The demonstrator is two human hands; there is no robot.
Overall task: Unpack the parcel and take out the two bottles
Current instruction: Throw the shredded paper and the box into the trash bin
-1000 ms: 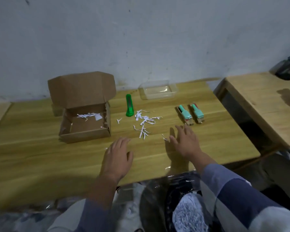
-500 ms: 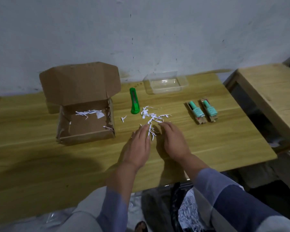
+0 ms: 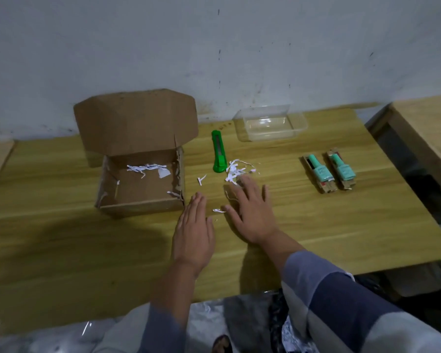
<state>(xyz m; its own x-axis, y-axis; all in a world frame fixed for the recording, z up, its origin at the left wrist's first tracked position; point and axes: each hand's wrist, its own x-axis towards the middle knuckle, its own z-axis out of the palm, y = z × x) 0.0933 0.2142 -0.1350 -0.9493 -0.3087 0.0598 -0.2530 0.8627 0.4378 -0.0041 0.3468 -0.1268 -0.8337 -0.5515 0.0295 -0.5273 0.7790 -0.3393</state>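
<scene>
- The two bottles lie side by side on the table (image 3: 341,238), to your right: the left bottle (image 3: 319,171) and the right bottle (image 3: 343,169), both with mint-green bodies, each resting on its own small brown card backing, caps pointing away from you.
- The parcel box (image 3: 140,184) stands open on the left part of the table, its lid flap (image 3: 135,122) raised at the back. Inside you see a few white paper shreds (image 3: 148,168) along the far wall and bare cardboard floor.
- Between the box and the bottles, a loose scatter of white shreds (image 3: 236,171) lies on the wood, with a few stray bits nearer to you.
- Your right hand (image 3: 252,212) lies flat on the table with fingers straight and spread, fingertips touching the near edge of that scatter; it grips nothing.
- Your left hand (image 3: 194,233) also lies flat, fingers straight and together, just beside the box's near right corner, holding nothing.
- A green utility knife (image 3: 219,152) lies just beyond the scatter, pointing away from you.
- A clear plastic tray (image 3: 270,123) sits at the back of the table near the wall (image 3: 214,47).
- A second wooden table (image 3: 428,123) stands to the right, apart from yours.
</scene>
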